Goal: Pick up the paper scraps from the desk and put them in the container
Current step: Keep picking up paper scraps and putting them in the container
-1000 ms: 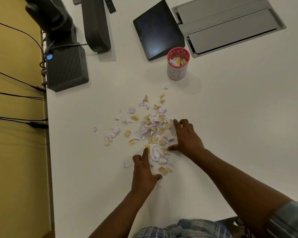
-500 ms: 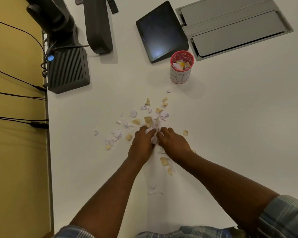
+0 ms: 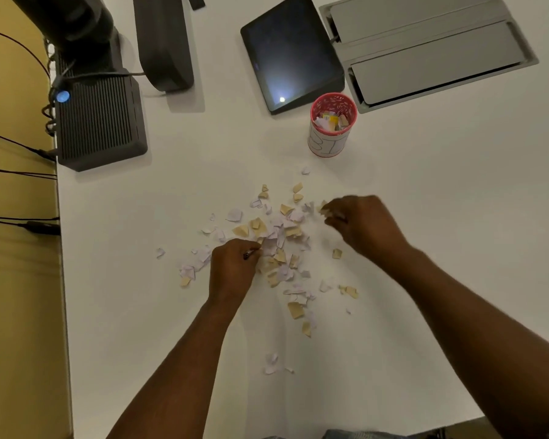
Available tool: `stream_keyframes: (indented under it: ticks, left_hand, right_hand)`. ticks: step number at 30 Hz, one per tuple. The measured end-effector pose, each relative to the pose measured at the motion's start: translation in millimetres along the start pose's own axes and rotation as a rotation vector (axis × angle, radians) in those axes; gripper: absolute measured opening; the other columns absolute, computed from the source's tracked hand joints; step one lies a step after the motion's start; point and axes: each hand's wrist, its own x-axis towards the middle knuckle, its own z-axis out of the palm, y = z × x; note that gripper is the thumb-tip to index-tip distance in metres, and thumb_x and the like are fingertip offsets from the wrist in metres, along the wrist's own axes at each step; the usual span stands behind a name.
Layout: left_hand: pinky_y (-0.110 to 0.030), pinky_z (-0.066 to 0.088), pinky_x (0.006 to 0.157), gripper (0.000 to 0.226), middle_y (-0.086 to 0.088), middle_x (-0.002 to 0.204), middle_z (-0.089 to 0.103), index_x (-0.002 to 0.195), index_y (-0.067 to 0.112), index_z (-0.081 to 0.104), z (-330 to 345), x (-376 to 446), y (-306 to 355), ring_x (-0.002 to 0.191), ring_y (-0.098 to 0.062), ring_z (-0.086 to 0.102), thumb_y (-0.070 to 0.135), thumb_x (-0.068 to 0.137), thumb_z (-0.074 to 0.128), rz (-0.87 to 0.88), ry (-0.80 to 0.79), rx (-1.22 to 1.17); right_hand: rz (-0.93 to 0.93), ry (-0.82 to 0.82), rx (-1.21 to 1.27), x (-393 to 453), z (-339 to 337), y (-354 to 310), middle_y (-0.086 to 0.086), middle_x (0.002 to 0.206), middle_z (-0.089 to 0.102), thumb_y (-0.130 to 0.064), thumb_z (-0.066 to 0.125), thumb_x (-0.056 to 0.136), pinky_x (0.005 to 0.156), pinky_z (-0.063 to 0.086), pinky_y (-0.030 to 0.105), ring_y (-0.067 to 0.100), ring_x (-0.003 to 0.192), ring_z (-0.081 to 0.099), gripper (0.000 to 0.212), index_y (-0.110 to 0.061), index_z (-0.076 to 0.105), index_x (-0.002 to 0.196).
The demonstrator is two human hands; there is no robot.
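Several white and tan paper scraps (image 3: 276,242) lie scattered on the white desk (image 3: 171,312). A red-rimmed cup (image 3: 330,144) stands behind them with scraps inside. My right hand (image 3: 362,226) is raised at the pile's right edge, fingers closed on a few scraps, and it looks blurred. Resting on the left part of the pile, my left hand (image 3: 235,270) has its fingers curled against the scraps; whether it grips any is unclear.
A dark tablet (image 3: 289,52) and a grey cable hatch (image 3: 425,49) lie behind the cup. A black ribbed box (image 3: 99,122) with a blue light and a monitor foot (image 3: 165,42) stand at the back left. The desk's left edge meets a yellow wall with cables.
The hands, pressed together over the pile half a second ago, have parted. My right hand has lifted up and to the right with scraps; my left hand stays on the pile.
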Motion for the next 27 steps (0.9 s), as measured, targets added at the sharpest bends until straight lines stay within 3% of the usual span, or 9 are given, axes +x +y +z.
stream_keyframes:
  ticks: [4,7,10,12,15,18,22,27]
  left_hand:
    - [-0.008,0.044,0.069,0.011,-0.005,0.085,0.074,0.088,0.010,0.075,-0.7,5.6,-3.8,0.074,-0.009,0.065,0.010,0.077,0.075,-0.021,-0.021,0.000]
    - [0.001,0.040,0.068,0.012,-0.006,0.087,0.074,0.089,0.010,0.075,1.4,4.6,-5.6,0.074,-0.005,0.062,0.008,0.078,0.074,-0.041,-0.064,0.020]
    - [-0.009,0.045,0.070,0.013,-0.006,0.088,0.074,0.090,0.010,0.075,0.9,0.9,-6.0,0.076,-0.010,0.066,0.007,0.079,0.072,-0.013,-0.082,0.037]
    - [-0.017,0.049,0.072,0.013,-0.007,0.088,0.074,0.091,0.010,0.075,0.3,-1.3,-6.1,0.078,-0.014,0.067,0.007,0.079,0.071,-0.016,-0.080,0.024]
    - [-0.020,0.049,0.073,0.013,-0.007,0.090,0.074,0.093,0.011,0.074,-0.1,-3.1,-6.0,0.080,-0.014,0.067,0.010,0.081,0.071,-0.054,-0.078,0.003]
    - [-0.021,0.049,0.075,0.013,-0.007,0.091,0.074,0.093,0.010,0.074,-0.3,-4.0,-4.9,0.082,-0.016,0.068,0.010,0.081,0.070,-0.051,-0.079,0.013]
    - [-0.025,0.052,0.077,0.013,-0.008,0.091,0.074,0.093,0.010,0.074,-1.5,-3.7,-4.3,0.082,-0.018,0.068,0.009,0.081,0.070,-0.034,-0.081,0.022]
    - [-0.022,0.051,0.075,0.013,-0.007,0.089,0.074,0.092,0.010,0.074,-2.5,-3.0,-5.7,0.080,-0.016,0.068,0.008,0.080,0.070,-0.015,-0.083,0.022]
  right_hand:
    - [-0.062,0.111,-0.125,43.0,-50.7,-2.0,0.015,0.102,0.072,-0.014,0.070,0.084,0.080,0.048,0.029,0.033,0.086,0.068,0.022,-0.009,0.072,0.106]
    - [-0.070,0.153,-0.326,84.9,-75.2,0.5,0.021,0.105,0.070,-0.018,0.064,0.089,0.085,0.053,0.039,0.037,0.090,0.066,0.026,-0.009,0.068,0.114]
    - [-0.031,0.122,-0.471,120.5,-84.2,-2.7,0.024,0.102,0.067,-0.014,0.063,0.090,0.083,0.054,0.040,0.039,0.088,0.065,0.027,-0.003,0.065,0.115]
    - [0.010,0.067,-0.539,137.9,-83.4,-8.1,0.026,0.101,0.065,-0.012,0.066,0.088,0.081,0.052,0.043,0.041,0.088,0.064,0.029,0.000,0.064,0.114]
    - [0.128,-0.134,-0.573,157.8,-74.3,-17.6,0.024,0.109,0.062,-0.014,0.069,0.084,0.087,0.051,0.046,0.040,0.098,0.061,0.039,0.000,0.060,0.119]
    - [0.165,-0.281,-0.611,167.5,-64.5,-19.6,0.020,0.112,0.061,-0.007,0.066,0.084,0.089,0.049,0.040,0.036,0.104,0.059,0.039,-0.001,0.057,0.122]
    - [0.141,-0.360,-0.483,176.1,-69.8,-10.0,0.023,0.117,0.059,-0.013,0.051,0.093,0.085,0.048,0.041,0.038,0.107,0.056,0.035,-0.001,0.054,0.125]
    - [0.170,-0.339,-0.448,184.7,-76.3,-4.6,0.019,0.117,0.061,-0.024,0.059,0.090,0.080,0.050,0.043,0.037,0.105,0.058,0.043,-0.006,0.052,0.128]
